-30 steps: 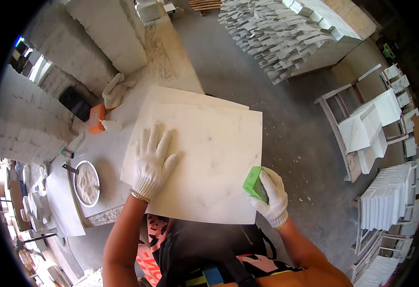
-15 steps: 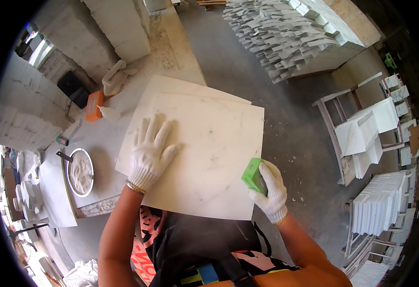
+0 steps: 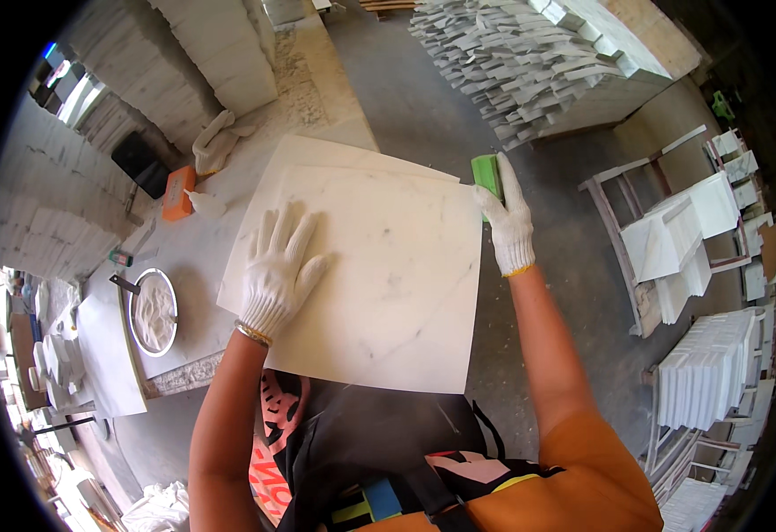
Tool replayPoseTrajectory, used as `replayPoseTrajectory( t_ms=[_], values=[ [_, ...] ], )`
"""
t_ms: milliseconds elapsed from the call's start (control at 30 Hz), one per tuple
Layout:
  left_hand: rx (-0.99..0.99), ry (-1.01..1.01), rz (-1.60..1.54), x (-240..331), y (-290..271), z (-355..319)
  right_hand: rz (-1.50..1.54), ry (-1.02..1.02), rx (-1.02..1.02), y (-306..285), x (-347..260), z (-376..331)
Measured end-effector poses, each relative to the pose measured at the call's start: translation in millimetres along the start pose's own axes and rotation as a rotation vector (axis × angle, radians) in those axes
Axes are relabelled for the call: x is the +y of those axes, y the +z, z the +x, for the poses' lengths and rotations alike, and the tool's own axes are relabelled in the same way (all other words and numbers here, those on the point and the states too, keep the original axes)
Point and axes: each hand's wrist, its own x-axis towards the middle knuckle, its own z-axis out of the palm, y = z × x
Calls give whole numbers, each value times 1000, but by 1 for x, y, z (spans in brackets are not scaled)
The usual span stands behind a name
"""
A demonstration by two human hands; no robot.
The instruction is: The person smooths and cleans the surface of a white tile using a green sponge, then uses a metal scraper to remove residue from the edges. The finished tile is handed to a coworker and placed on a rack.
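Block, green, gripped in my R hand, is by top R corner of marble slab vs lower R edge a sec ago, so work's prob at far end, w/ my L hand flat on slab, fingers spread.

On the pale bench, rough along the near edge: two overlapping white slabs, jutting past the right side; farther left, a round bowl of white stuff, a small green object, an orange box, crumpled white cloth; beyond, tall stone stacks.
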Motion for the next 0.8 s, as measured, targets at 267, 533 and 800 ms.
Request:
replayPoseTrajectory(
  t_ms=[267, 533, 800],
  values=[
    [0, 0, 24, 0, -1, -7, -181, -259, -184, -35, -57, -224],
    [-19, 17, 124, -3, 2, -4, -109, -155, 75, 6, -18, -55],
    [-33, 12, 134, 1, -2, -2, -169, -241, -68, -18, -30, -150]
  ],
)
